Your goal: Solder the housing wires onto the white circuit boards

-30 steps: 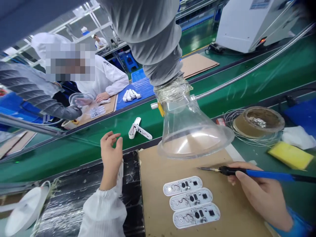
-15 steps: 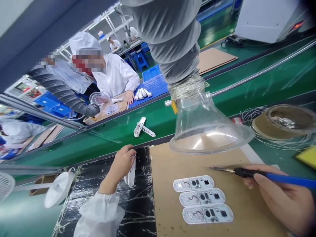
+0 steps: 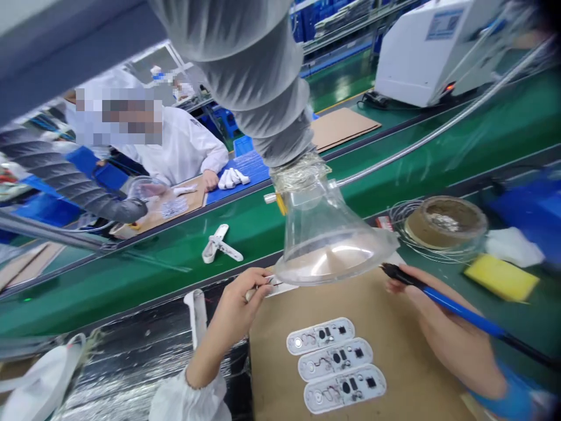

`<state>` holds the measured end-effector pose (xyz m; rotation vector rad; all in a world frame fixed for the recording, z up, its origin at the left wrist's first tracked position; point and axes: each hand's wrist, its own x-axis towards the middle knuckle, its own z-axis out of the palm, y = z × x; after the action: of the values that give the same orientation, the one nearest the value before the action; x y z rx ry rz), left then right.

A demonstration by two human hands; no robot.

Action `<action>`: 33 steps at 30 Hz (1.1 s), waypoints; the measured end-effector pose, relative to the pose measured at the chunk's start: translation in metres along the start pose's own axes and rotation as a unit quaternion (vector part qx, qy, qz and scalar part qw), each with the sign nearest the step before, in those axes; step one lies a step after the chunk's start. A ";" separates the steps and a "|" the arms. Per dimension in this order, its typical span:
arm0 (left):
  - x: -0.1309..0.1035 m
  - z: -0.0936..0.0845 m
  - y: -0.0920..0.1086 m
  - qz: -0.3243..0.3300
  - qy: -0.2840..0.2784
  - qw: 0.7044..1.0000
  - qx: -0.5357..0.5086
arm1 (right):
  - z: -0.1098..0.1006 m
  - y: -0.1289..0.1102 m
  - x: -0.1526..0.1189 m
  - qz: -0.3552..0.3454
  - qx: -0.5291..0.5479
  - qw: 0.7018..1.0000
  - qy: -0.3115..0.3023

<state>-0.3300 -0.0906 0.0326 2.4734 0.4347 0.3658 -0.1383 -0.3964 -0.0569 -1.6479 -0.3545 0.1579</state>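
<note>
My left hand (image 3: 241, 301) pinches the end of a white elongated shell (image 3: 283, 288) over the far left part of the cardboard sheet (image 3: 272, 374). The clear fume hood (image 3: 307, 257) partly covers that shell. In my right hand (image 3: 438, 316) is a soldering iron (image 3: 451, 304) with a blue and black handle, its tip hidden behind the hood's rim. Three white oval shells with small circuit parts, the far one (image 3: 321, 335), the middle one (image 3: 336, 358) and the near one (image 3: 346, 389), lie in a row on the cardboard. Another white shell (image 3: 198, 313) rests left of my left wrist.
A black-wrapped surface (image 3: 149, 351) adjoins the cardboard. On the green belt (image 3: 258, 234) lie crossed white shells (image 3: 221, 244). Right of the hood are a wire spool (image 3: 451, 228) and yellow sponge (image 3: 502, 278). A co-worker in white (image 3: 179, 143) sits across the belt.
My left hand has moved right from the black surface to the cardboard, now with a white shell. The soldering iron has come closer to the hood. My view has turned to the right.
</note>
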 end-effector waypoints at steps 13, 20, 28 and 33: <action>0.018 0.103 0.052 0.104 -0.046 0.988 -0.103 | 0.017 -0.007 0.012 0.069 0.103 0.982 -0.140; 0.038 0.103 0.061 0.167 -0.172 0.967 -0.081 | 0.016 -0.015 0.009 -0.014 0.091 0.988 -0.121; 0.037 0.098 0.061 0.130 -0.210 0.963 -0.104 | 0.013 -0.011 0.008 -0.054 0.051 0.992 -0.105; 0.030 0.092 0.059 0.044 -0.231 0.950 -0.204 | 0.012 0.000 0.010 -0.088 0.035 0.993 -0.070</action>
<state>-0.2573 -0.1714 0.0003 2.0822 0.0436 -0.0919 -0.1329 -0.3821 -0.0569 -1.5330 -0.5931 0.1519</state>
